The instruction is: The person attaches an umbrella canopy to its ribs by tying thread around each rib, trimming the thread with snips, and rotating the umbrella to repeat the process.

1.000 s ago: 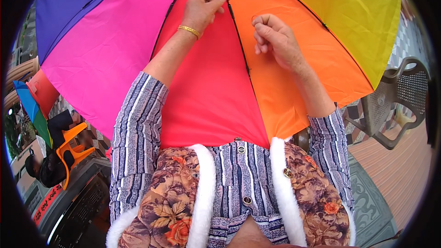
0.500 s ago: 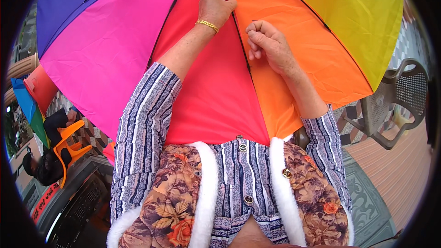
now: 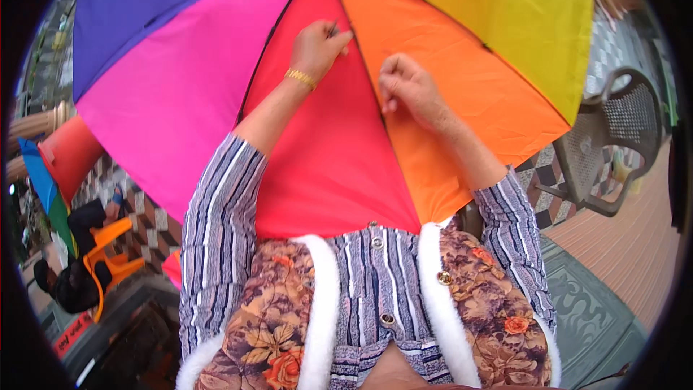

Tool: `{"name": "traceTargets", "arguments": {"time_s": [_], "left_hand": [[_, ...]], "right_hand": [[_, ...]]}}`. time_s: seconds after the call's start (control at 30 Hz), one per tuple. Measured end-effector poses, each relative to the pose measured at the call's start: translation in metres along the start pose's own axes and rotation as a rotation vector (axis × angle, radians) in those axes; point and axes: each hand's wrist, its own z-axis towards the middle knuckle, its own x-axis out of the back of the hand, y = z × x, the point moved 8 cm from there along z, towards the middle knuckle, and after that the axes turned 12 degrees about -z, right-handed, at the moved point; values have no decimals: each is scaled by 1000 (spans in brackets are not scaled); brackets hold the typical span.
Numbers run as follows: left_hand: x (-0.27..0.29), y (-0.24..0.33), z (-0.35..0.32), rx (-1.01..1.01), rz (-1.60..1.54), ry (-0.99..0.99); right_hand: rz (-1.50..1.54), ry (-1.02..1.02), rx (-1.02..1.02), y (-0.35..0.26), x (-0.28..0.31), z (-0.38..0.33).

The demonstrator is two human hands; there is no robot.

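Note:
A multicoloured umbrella (image 3: 310,152) lies spread over my lap, its inner side with the dark ribs facing me. My left hand (image 3: 316,47), with a gold bracelet at the wrist, is closed beside the rib (image 3: 364,58) between the red and orange panels. A small dark pointed piece (image 3: 332,29) sticks up from its fingers; what it belongs to is hidden. Over the orange panel, right of that rib, my right hand (image 3: 411,87) is curled with thumb and fingers together. Whatever it may pinch is too small to make out.
A brown plastic chair (image 3: 628,130) stands at the right on checkered tiles. To the left, a person in dark clothes (image 3: 76,282) is by an orange chair (image 3: 108,253), near a red tub-like object (image 3: 72,152) and another coloured umbrella (image 3: 47,180). A carved green-grey surface (image 3: 585,303) lies lower right.
The umbrella has shifted down and left, bringing its dark hub into view at the top. My left hand has come lower and left, still closed; my right hand has dropped slightly.

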Motion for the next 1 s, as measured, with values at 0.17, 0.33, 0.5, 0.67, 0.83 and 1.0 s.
{"name": "traceTargets", "arguments": {"time_s": [0.17,0.33,0.5,0.67,0.83,1.0], "left_hand": [[7,3,-6,32,-291,-36],[21,115,-45,-196,-646,-190],[69,249,-177,-842,-556,-19],[129,260,-254,-1132,-297,164],[150,266,-286,-1196,-149,260],[160,270,-305,-1249,-58,271]], "right_hand": [[-113,-198,-60,10,-11,-26],[-261,-206,-15,-14,-20,-71],[-287,330,539,-156,2,-147],[10,395,1297,-284,-7,-272],[-24,347,1510,-298,5,-315],[-98,369,1495,-297,22,-320]]}}
